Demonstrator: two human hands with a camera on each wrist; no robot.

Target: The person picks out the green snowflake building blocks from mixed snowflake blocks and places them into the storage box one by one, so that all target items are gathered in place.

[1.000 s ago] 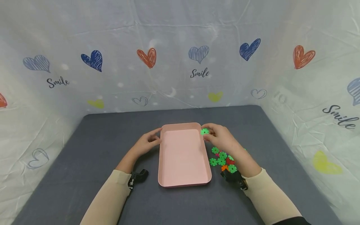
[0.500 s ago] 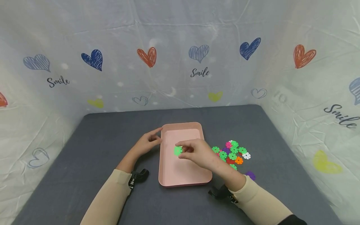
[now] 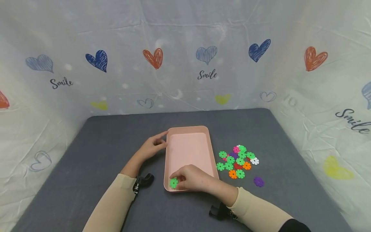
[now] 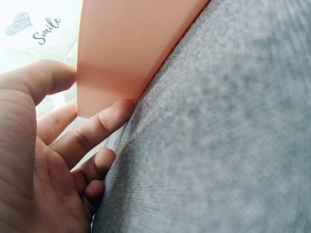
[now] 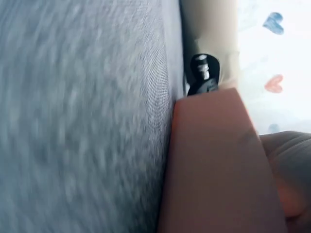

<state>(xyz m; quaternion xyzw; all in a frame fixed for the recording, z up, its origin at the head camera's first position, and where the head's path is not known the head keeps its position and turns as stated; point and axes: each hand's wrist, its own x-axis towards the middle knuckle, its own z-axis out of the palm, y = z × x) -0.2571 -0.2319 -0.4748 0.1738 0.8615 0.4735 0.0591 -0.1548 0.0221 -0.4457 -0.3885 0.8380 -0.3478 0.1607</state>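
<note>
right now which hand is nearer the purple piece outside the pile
Right: the right hand is over the tray, left of the purple piece; the left hand is farther, at the tray's left side.

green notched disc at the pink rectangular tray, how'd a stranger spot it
Find the pink rectangular tray on the grey table. At its near left corner, the right hand pinches the green notched disc. Other green discs lie outside the tray; only this is held.

1 pink tray (image 3: 188,148), 1 L hand (image 3: 149,148), 1 R hand (image 3: 192,178), 2 wrist cams (image 3: 221,212), abt 10 green discs (image 3: 240,174), 2 orange discs (image 3: 233,174), 2 purple discs (image 3: 259,181), other discs (image 3: 254,161) overlap, cant count tbh
</note>
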